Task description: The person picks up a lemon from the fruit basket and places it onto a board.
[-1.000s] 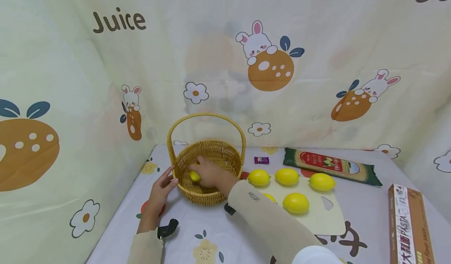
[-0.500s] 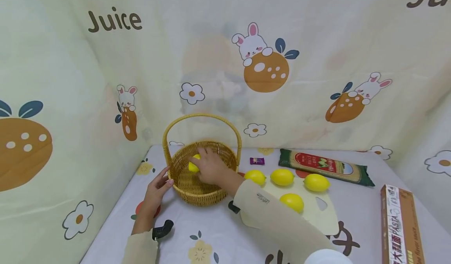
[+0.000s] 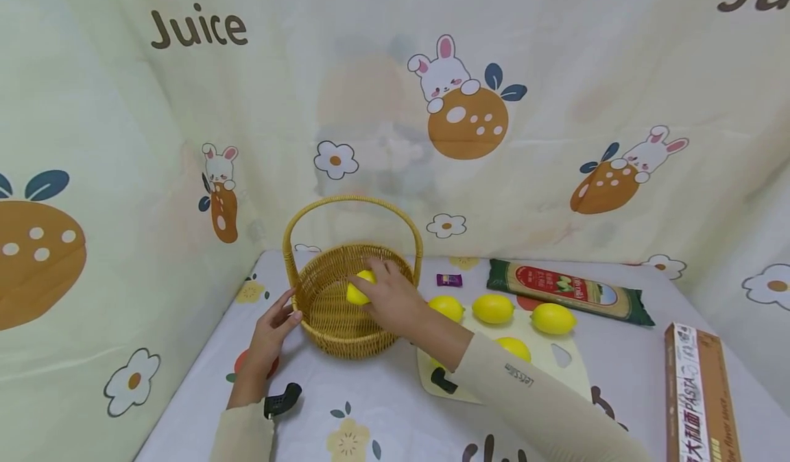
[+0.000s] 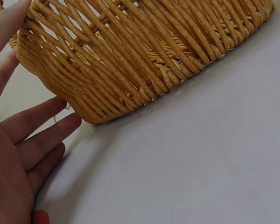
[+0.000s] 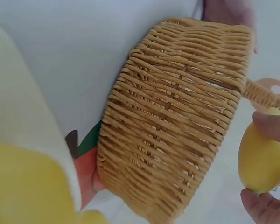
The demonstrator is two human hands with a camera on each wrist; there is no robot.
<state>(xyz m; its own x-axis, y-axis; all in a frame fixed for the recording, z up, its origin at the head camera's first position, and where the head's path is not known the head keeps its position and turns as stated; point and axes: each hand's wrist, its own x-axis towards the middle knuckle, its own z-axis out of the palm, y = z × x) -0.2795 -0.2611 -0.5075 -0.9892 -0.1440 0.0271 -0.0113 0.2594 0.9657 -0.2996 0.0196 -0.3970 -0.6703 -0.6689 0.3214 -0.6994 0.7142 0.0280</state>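
My right hand (image 3: 398, 301) pinches a yellow lemon (image 3: 360, 288) between thumb and fingers, over the right part of a wicker basket (image 3: 345, 344) with a tall arched handle. In the right wrist view the held lemon (image 5: 263, 161) is beyond the basket's rim, thumb at its top and fingers at its lower end. The woven floor of the basket shows bare. My left hand (image 3: 271, 332) rests against the basket's left side, its fingers (image 4: 42, 140) spread and nearly straight along the weave in the left wrist view.
Several lemons (image 3: 492, 308) lie on and around a cream cutting board (image 3: 546, 347) right of the basket. A small purple packet (image 3: 449, 280) and a green-ended pasta bag (image 3: 568, 290) lie behind. A brown pasta box (image 3: 700, 393) is at far right; a printed cloth wall (image 3: 370, 105) closes the back.
My right hand has lifted the lemon from low inside the basket and shifted it rightward toward the rim. My left hand has stayed at the basket's left side.
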